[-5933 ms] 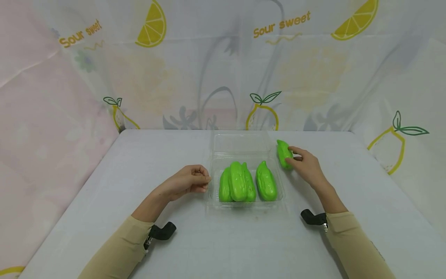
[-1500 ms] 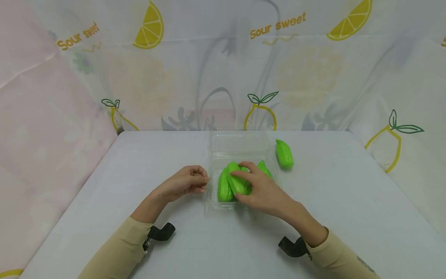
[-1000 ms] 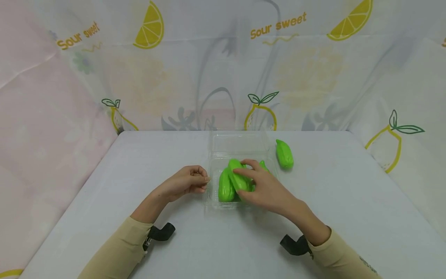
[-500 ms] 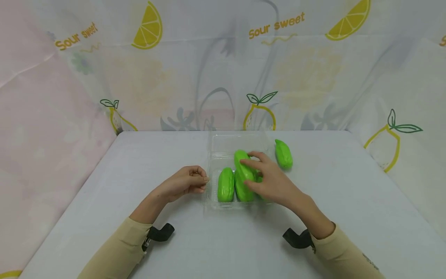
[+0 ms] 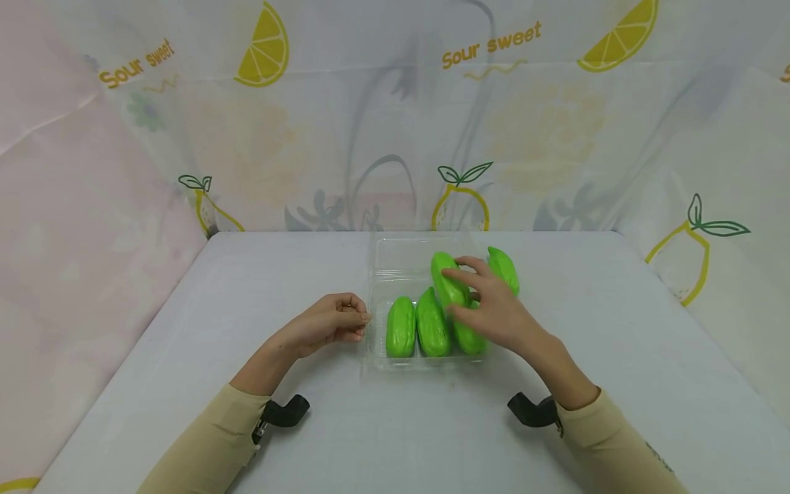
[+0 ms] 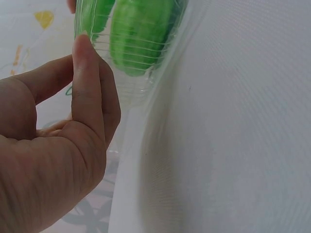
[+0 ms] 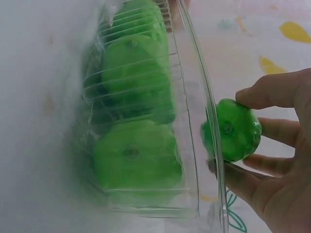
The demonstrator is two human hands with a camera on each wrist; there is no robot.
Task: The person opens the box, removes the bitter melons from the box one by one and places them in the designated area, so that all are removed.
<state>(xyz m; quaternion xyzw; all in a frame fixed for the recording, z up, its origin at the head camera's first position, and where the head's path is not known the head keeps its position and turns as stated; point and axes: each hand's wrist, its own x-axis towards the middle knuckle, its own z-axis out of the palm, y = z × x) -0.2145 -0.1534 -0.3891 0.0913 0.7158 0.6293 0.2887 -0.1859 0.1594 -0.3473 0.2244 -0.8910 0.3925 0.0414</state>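
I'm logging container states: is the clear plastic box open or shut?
Open: in the head view, the clear plastic box has its lid laid back on the far side, leaving the leftmost green vegetable inside uncovered.

The right hand [image 5: 496,309] held a tilted green vegetable [image 5: 446,274] over the clear box [image 5: 407,363], partly covering the rightmost of three others [image 5: 433,326] that lay in a row inside (whether it touched that one was hard to tell). The left hand [image 5: 327,326] held the box's left edge with its fingertips. One more vegetable [image 5: 503,267] lay on the white table [image 5: 395,439], just beyond the right hand. A lemon-printed cloth [image 5: 321,123] hung behind.
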